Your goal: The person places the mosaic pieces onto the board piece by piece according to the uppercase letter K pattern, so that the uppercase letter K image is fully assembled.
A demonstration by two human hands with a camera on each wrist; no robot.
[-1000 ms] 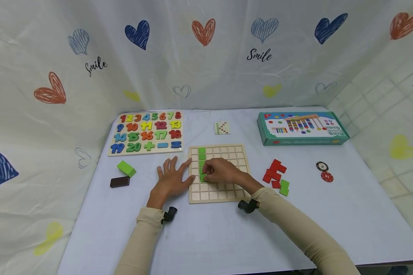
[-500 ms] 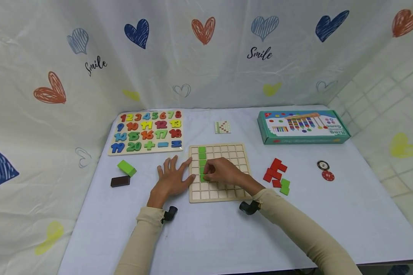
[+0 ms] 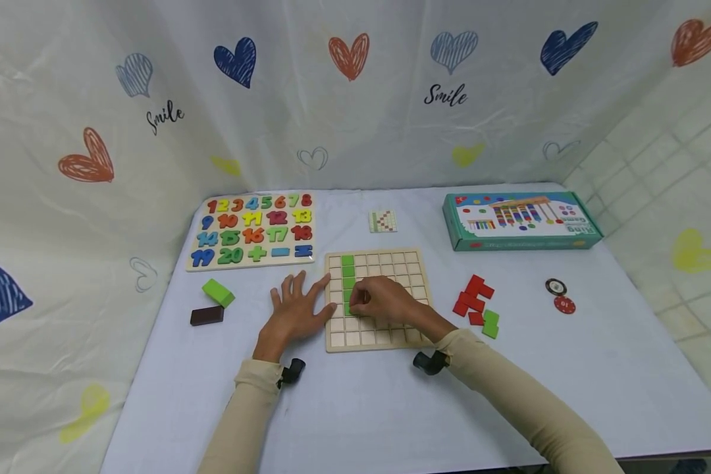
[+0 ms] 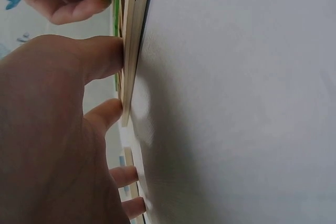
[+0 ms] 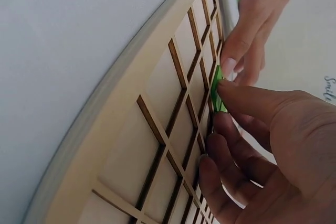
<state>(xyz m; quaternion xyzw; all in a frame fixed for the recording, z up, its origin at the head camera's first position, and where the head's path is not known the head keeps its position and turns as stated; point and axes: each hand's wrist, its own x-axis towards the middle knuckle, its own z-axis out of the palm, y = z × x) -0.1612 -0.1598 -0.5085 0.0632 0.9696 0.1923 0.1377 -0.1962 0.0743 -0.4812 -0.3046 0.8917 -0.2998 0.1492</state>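
A square wooden grid board (image 3: 367, 339) lies on the white table, with a column of green square tiles (image 3: 347, 271) set in its second column from the left. My left hand (image 3: 296, 313) is spread flat at the board's left side, thumb and index fingertip touching its edge. Over the board, my right hand (image 3: 385, 299) has its thumb and fingers curled in at the lowest green tile of the column. In the right wrist view, that green tile (image 5: 216, 88) is pinched between thumb and fingertip at the grid; the hand covers part of it.
Red pieces (image 3: 471, 296) and green pieces (image 3: 490, 324) lie right of the board. Two round tokens (image 3: 559, 296) are farther right. A teal box (image 3: 521, 224), a small pattern card (image 3: 382, 221) and a number board (image 3: 251, 230) stand behind. Green (image 3: 217, 291) and dark brown blocks (image 3: 206, 315) lie left.
Both hands stay at the same spots on the board. My right fingers shift only slightly at the lowest green tile, showing less of it in the head view.
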